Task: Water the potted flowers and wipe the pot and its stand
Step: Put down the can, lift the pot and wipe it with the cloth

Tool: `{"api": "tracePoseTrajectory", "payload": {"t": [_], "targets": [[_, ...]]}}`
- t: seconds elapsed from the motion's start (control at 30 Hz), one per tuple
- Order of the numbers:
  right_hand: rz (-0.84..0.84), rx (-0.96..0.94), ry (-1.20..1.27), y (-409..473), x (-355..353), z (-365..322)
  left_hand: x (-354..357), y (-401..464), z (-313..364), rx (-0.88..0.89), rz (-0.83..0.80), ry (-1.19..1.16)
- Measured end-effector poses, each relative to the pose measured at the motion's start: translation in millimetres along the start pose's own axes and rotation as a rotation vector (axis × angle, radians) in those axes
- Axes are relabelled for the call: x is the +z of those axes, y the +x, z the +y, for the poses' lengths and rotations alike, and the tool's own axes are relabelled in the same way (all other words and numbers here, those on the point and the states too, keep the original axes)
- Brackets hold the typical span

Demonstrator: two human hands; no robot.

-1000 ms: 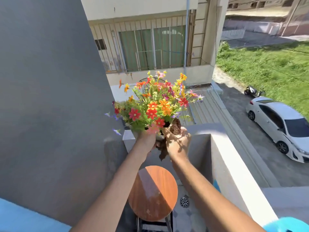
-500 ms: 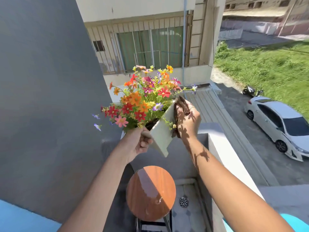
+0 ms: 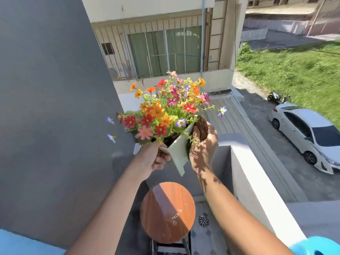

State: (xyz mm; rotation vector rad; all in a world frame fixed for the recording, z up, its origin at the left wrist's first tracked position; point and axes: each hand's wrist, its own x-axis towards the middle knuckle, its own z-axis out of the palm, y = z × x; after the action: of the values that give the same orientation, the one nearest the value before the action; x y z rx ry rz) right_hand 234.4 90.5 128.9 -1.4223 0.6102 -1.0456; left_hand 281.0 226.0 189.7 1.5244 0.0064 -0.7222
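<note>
Left grip (image 3: 156,159) clasps the tilted square white pot of bright mixed flowers (image 3: 177,153) above the round wooden stand (image 3: 167,212); right grip (image 3: 202,144) presses a brown cloth (image 3: 202,127) to its side—steady the pot, wipe downward.

We see a sunlit balcony: grey wall (image 3: 46,107) left, white parapet (image 3: 257,196) right, barred windows (image 3: 165,50) opposite.
</note>
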Motion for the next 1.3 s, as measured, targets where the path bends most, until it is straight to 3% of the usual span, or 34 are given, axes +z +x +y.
{"api": "tracePoseTrajectory", "payload": {"t": [0.1,0.23,0.37,0.47,0.57,0.63,0.87,1.1,1.23,1.3], "targets": [[-0.112,-0.246,-0.118,-11.4,11.4,-19.5,2.8,6.9,0.1,-0.012,0.027,-0.093],[-0.413,-0.238,-0.147,-44.2,1.1,2.3,-8.8,17.7,1.9,-0.003,0.100,-0.076],[-0.487,-0.315,-0.170,-64.7,-6.7,16.0,-11.3,18.0,-3.0,0.009,0.131,-0.097],[-0.469,-0.247,-0.126,-55.6,-4.3,17.3,-10.6,19.1,-5.4,0.011,0.112,-0.159],[-0.397,0.007,-0.011,-33.5,1.9,6.0,-13.4,20.0,-1.5,0.022,0.093,-0.194],[-0.343,0.052,0.051,-20.1,6.0,0.4,-14.6,20.5,-1.0,0.037,0.093,-0.201],[-0.409,-0.193,-0.143,-39.4,-7.5,5.2,-8.7,18.6,5.1,0.079,0.098,-0.220],[-0.319,-0.139,-0.154,-0.6,-20.4,-10.3,4.2,9.0,-3.9,0.099,0.063,-0.149],[-0.115,-0.064,-0.106,51.8,-8.4,-8.9,12.0,2.5,-5.4,0.093,0.031,-0.208],[-0.155,-0.034,-0.090,72.3,5.8,-15.9,13.2,2.5,-4.8,0.100,0.025,-0.191]]}}
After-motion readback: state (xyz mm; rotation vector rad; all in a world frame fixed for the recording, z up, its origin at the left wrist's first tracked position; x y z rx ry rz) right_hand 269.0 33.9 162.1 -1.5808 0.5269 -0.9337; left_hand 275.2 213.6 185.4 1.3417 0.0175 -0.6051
